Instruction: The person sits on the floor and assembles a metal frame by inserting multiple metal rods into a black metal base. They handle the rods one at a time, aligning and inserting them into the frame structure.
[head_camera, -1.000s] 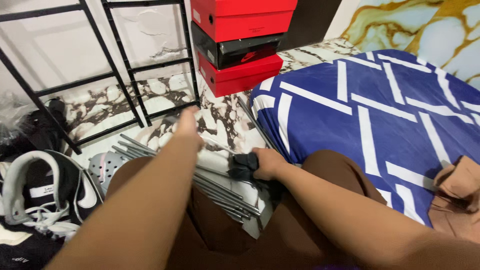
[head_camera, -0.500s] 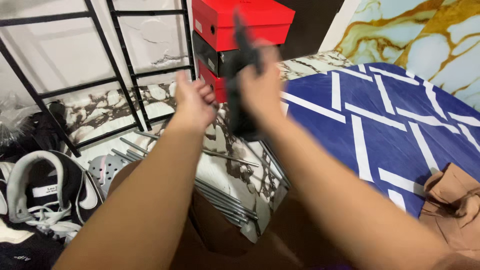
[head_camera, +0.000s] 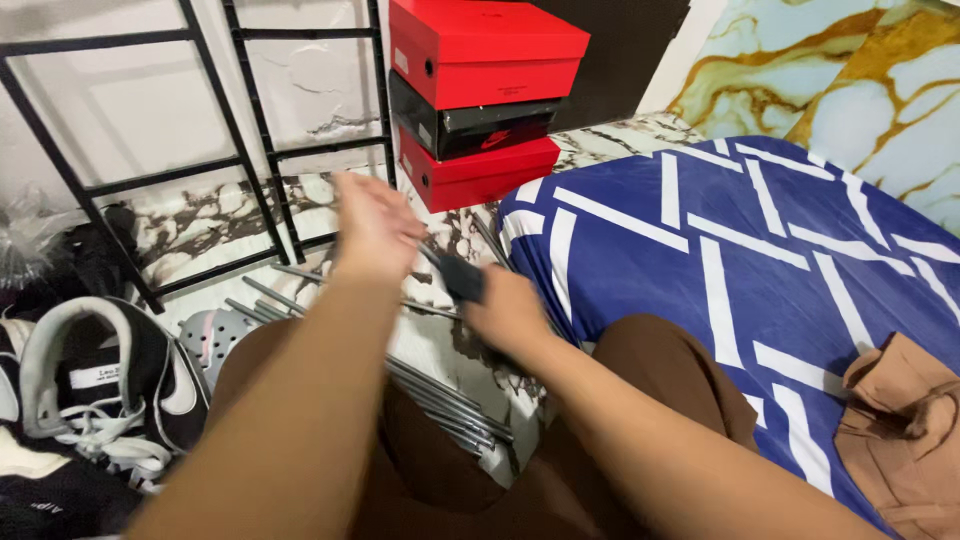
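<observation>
Our left hand (head_camera: 375, 225) open above the rods (head_camera: 440, 395), our right hand (head_camera: 505, 310) gripping a black part (head_camera: 462, 278), shoeboxes (head_camera: 480, 100) behind

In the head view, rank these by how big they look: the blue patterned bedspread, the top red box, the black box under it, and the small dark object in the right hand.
1. Blue patterned bedspread, by far the largest.
2. Top red box.
3. Black box; partly covered by the box above, so its rank against the red one is unsure.
4. Small dark object, gripped by the right hand.

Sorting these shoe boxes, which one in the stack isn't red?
The middle box: it is black, sandwiched between the red top box and the red bottom box.
</observation>
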